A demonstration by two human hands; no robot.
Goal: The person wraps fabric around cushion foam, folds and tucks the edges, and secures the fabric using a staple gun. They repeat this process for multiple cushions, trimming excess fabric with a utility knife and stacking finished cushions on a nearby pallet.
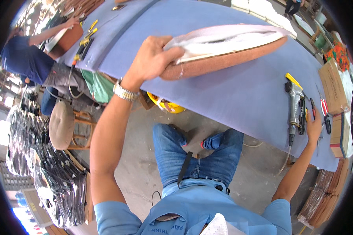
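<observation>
My left hand (pixel 155 56) is closed on the near left end of a seat cushion (pixel 223 62), thumb on its pale side. The cushion is tilted up over the table, its brown fabric cover (pixel 219 64) facing down toward me and its white lining and filling (pixel 219 44) showing along the upper side. At the right edge of the table, my right hand (pixel 313 123) has its fingers around a small dark hand tool (pixel 312 103) with a bit of red; its kind is unclear. Just left of that hand lies a grey and yellow air stapler (pixel 295 102) with a hose.
Red-handled pliers (pixel 324 107) and a dark tool lie right of my right hand. Cardboard boxes (pixel 333 86) stand beyond the blue table (pixel 215 94). Across to the left, a co-worker (pixel 29 58) handles a brown piece near another stapler (pixel 84 45). A round stool (pixel 62 125) stands lower left.
</observation>
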